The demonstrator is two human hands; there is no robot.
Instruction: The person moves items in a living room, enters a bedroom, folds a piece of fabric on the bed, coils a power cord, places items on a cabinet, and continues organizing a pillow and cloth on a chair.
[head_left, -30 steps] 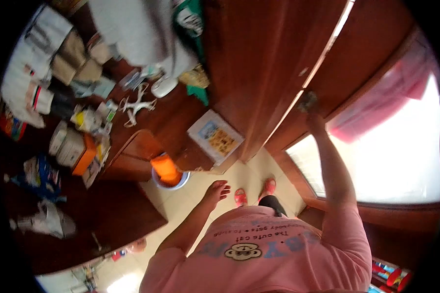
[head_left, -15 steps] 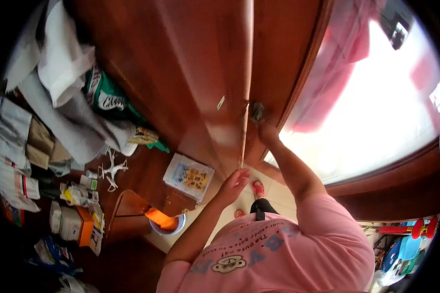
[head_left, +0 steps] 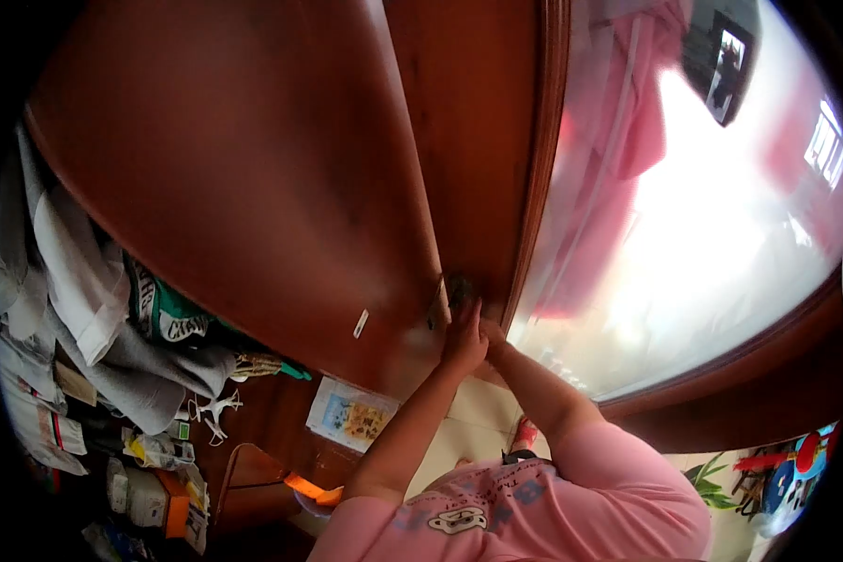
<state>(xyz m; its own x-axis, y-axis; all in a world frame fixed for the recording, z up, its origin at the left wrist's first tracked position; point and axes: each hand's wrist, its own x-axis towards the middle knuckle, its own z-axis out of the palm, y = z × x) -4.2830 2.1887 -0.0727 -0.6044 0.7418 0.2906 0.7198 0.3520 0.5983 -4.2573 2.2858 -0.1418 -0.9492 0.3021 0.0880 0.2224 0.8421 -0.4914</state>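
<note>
My left hand (head_left: 464, 345) is up at the meeting edge of two brown wooden wardrobe doors, its fingers closed together just below a dark metal door handle (head_left: 458, 288). My right hand (head_left: 490, 335) comes in from the right and meets it there, partly covered by the left. What the fingers hold at the handle is too dark and hidden to make out. The left door (head_left: 244, 178) stands at an angle with its edge beside the handle. The right door carries a large mirror (head_left: 693, 244) that reflects pink cloth and bright light.
At the left, shelves hold piled clothes (head_left: 131, 347), a white drone (head_left: 217, 412) and an orange box (head_left: 172, 506). A printed sheet (head_left: 349, 414) lies on a wooden surface below the door. An orange object (head_left: 313, 489) sits over a bin. A plant (head_left: 712, 482) stands at right.
My left hand has moved up from the lower door edge to join my right hand by the handle. The view has shifted, and the handle appears lower and further left.
</note>
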